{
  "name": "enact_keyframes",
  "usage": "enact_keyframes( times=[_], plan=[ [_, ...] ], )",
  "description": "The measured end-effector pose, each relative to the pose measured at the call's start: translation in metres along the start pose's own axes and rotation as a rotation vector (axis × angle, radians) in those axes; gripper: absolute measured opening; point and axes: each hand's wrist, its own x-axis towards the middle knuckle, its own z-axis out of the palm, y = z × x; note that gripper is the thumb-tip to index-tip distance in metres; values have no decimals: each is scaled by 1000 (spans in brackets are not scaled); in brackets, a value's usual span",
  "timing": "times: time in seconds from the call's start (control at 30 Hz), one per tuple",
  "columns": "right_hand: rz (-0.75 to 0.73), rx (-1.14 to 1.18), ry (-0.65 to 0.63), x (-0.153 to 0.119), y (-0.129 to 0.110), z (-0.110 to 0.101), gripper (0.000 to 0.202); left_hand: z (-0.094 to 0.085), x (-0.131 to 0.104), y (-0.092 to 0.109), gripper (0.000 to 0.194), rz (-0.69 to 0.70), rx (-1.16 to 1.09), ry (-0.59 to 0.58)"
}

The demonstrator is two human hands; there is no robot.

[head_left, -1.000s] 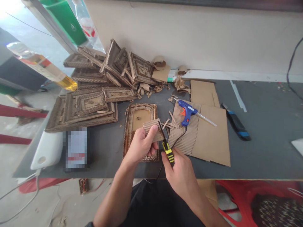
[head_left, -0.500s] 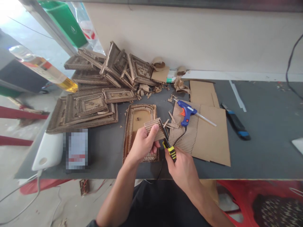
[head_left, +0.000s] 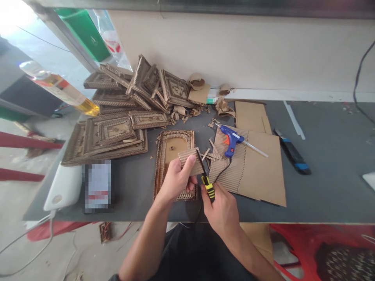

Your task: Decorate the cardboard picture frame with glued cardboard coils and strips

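A small piece of corrugated cardboard (head_left: 188,159) is pinched in my left hand (head_left: 178,177), thumb on top. My right hand (head_left: 221,208) is closed around the yellow-and-black handles of a pair of scissors (head_left: 208,188). Their dark blades lie along the right edge of the cardboard piece. Under my left hand is a cardboard frame (head_left: 162,160) with corrugated rims, partly covered by the hand. Narrow cut cardboard strips (head_left: 211,156) lie just right of the blades. A blue glue gun (head_left: 232,138) rests on a ridged cardboard sheet (head_left: 260,164), a glue stick poking from its back.
Several cardboard frames (head_left: 117,146) are piled at the left and back left, near a leaning bottle (head_left: 63,89). A phone (head_left: 98,185) and a white power bank-like block (head_left: 63,187) lie front left. A utility knife (head_left: 293,153) and glue sticks (head_left: 293,120) are at the right.
The scissors and my right hand have shifted slightly left, and the blades look more closed along the cardboard's edge. My left hand stays nearly in place. The whole view has shifted a little.
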Motion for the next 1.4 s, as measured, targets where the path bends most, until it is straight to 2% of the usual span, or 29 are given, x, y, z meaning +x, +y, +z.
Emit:
enact_keyframes(
  times=[0.1, 0.23, 0.37, 0.5, 0.67, 0.93, 1.13, 1.4],
  plan=[
    [24, -50, 4, -5, -4, 0, 42, 1, -2, -1, 52, -24, -65, 15],
    [111, -19, -86, -9, -8, -5, 42, 4, -2, -4, 49, -28, -112, 46],
    [217, 204, -239, -9, -12, -21, 30, 6, -2, -4, 49, 8, -99, 59],
    [278, 467, -396, -4, -13, -38, 29, 8, -4, 0, 51, 35, -67, 4],
    [353, 581, -505, -1, -11, -51, 31, 11, -9, 3, 53, 11, -86, -44],
    [372, 732, -551, 2, -12, -59, 25, 25, -22, -5, 58, -111, -225, -157],
    [349, 617, -544, 7, -15, -58, 21, 19, -21, -6, 56, -113, -212, -124],
    [361, 688, -447, 6, -15, -48, 25, 20, -18, -6, 62, -107, -203, -155]
  ],
)
